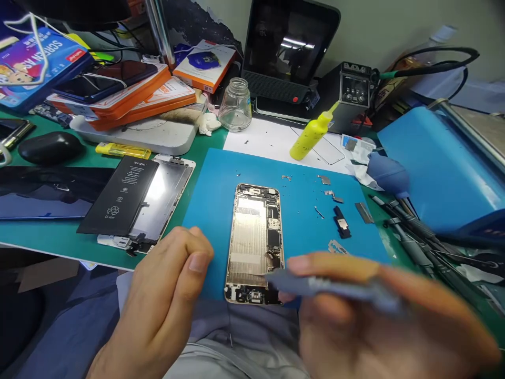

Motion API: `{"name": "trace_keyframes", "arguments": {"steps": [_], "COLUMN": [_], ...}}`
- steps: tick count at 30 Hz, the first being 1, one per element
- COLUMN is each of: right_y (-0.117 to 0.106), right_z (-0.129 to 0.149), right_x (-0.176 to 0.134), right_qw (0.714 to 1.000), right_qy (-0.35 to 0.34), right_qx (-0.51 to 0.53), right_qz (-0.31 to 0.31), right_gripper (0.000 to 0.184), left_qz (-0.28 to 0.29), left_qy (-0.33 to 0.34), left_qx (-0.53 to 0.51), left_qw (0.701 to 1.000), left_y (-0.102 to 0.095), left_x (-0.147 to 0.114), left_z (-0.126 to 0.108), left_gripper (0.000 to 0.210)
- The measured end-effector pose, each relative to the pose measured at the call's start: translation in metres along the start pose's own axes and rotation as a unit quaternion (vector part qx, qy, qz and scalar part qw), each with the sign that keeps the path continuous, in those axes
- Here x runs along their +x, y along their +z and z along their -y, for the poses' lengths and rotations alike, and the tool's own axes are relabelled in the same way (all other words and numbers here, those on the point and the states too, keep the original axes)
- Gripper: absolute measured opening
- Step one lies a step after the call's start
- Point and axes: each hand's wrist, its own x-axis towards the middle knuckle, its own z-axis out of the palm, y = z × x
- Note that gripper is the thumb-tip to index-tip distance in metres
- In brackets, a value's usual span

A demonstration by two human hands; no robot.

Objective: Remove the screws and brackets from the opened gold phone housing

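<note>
Lying lengthwise away from body, opened phone chassis (pixel 254 243); right hand (pixel 379 310) nearer, apparently pinching blurred blue pry tool (pixel 315 285) toward its lower edge; left hand (pixel 165 305) hovering loosely curled, holding nothing.

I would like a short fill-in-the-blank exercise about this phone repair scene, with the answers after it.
1. The opened phone lies on a mat whose colour is ____.
2. The right hand holds a flat grey tool, and its tip touches the ____ part of the phone.
3. The black battery lies to the ____ of the mat.
4. The bottle lying tilted behind the mat has the colour ____.

Answers: blue; lower; left; yellow
</note>
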Motion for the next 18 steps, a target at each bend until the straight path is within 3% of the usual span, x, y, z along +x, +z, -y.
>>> {"name": "trace_keyframes", "arguments": {"steps": [3,6,10,18], "right_y": [0.007,0.014,0.015,0.015], "right_z": [-0.004,-0.008,-0.007,-0.012], "right_x": [0.003,0.006,0.007,0.006], "right_qw": [0.996,0.987,0.986,0.992], "right_qy": [0.009,0.039,0.063,0.052], "right_qx": [0.066,0.13,0.141,0.116], "right_qz": [-0.055,-0.085,-0.058,-0.018], "right_gripper": [0.04,0.039,0.053,0.05], "left_qz": [0.014,0.032,0.037,0.034], "left_qy": [0.011,0.034,0.053,0.089], "left_qx": [0.01,0.019,0.026,0.039], "left_qw": [1.0,0.999,0.998,0.995], "left_y": [-0.002,-0.004,-0.005,-0.005], "left_x": [0.0,0.002,0.003,0.004], "left_z": [0.003,0.006,0.007,0.009], "left_gripper": [0.027,0.021,0.015,0.017]}}
